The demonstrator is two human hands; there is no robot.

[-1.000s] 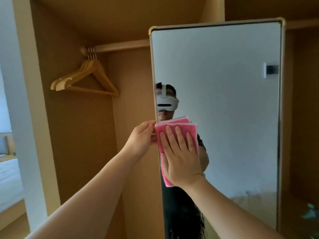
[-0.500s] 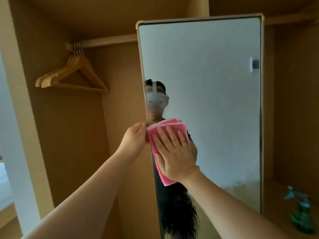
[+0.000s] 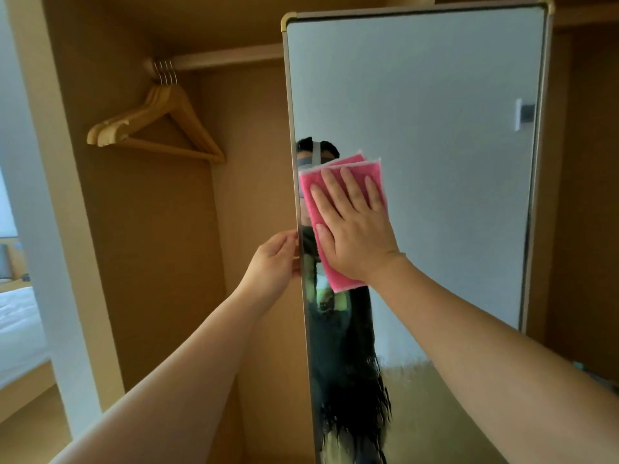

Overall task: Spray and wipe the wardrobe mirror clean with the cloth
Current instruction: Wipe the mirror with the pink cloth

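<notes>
Where streaks blur the mirror (image 3: 435,95) — right hand (image 3: 355,229) flat on cloth (image 3: 375,175), left hand (image 3: 273,266) clamped on frame.

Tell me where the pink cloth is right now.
In the head view, the pink cloth lies flat against the mirror near its left edge, pressed under the right hand, with the left hand holding the mirror's frame just beside it.

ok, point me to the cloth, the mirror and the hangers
cloth (image 3: 376,174): head view, bare pink upper right corner above the fingers.
mirror (image 3: 435,95): head view, clear glass in the upper half.
hangers (image 3: 174,108): head view, wooden shoulder just below the hooks.
</notes>
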